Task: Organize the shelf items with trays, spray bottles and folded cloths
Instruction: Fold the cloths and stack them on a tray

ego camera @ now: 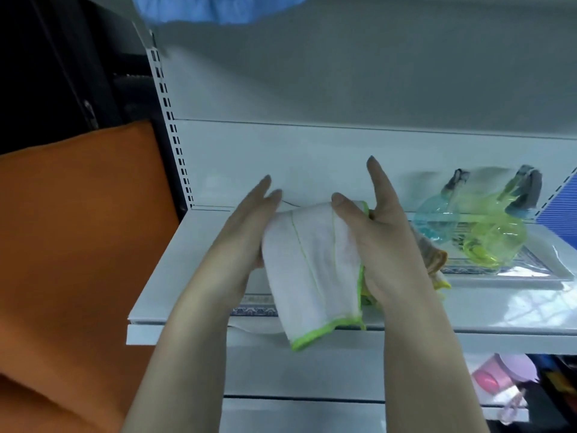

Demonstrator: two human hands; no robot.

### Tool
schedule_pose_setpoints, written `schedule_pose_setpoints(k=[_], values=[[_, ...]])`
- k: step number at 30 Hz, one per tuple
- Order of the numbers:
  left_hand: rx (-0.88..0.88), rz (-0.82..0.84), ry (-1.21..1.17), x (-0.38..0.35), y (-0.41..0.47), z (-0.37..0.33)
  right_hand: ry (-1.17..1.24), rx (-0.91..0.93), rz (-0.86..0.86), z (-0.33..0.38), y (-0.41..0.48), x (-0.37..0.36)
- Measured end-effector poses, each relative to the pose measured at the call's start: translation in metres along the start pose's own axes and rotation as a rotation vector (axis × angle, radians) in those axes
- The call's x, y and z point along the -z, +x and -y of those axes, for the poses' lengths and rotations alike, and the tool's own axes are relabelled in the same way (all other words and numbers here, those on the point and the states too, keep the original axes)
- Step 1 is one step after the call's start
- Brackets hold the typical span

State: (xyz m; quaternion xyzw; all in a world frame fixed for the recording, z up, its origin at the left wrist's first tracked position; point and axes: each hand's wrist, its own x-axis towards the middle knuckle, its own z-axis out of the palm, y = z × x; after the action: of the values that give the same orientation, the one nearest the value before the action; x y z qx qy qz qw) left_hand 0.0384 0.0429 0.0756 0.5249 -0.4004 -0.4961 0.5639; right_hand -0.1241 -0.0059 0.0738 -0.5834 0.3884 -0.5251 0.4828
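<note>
A white cloth with green edging (pixel 312 270) hangs folded between my hands above the front of the white shelf (pixel 175 276). My left hand (pixel 246 226) presses its left side with straight fingers. My right hand (pixel 384 242) holds its right side, thumb laid over the top, fingers straight. More cloths with orange and yellow edges (pixel 437 260) lie just behind my right hand. A blue spray bottle (pixel 437 214) and a yellow-green spray bottle (pixel 490 239) stand on a white tray (pixel 549 273) to the right. Under the cloth shows the patterned rim of another tray (pixel 253 309).
An orange panel (pixel 78 245) stands left of the shelf beside a slotted upright (pixel 175 142). Pink and lilac items (pixel 499 379) sit on the lower shelf at right. A blue panel (pixel 559 207) borders the far right.
</note>
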Motion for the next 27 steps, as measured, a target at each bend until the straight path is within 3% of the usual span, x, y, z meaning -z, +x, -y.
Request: schedule_pose_setpoints(k=[6,17,21,25,27], values=[[-0.265,0.007,0.239,0.009,-0.015,0.000,-0.231,0.087,-0.039,0.005,-0.002,0.004],[-0.217,-0.043,0.866,0.022,-0.015,0.003,-0.686,-0.094,0.066,0.015,-0.032,0.009],[-0.283,-0.016,0.754,0.024,-0.006,0.014,-0.774,-0.088,-0.053,0.014,-0.043,0.007],[-0.417,0.048,0.475,0.016,0.000,0.021,-0.754,-0.042,-0.142,0.011,-0.048,0.010],[-0.360,0.129,0.318,0.011,0.003,0.022,-0.713,-0.032,-0.184,0.007,-0.048,0.015]])
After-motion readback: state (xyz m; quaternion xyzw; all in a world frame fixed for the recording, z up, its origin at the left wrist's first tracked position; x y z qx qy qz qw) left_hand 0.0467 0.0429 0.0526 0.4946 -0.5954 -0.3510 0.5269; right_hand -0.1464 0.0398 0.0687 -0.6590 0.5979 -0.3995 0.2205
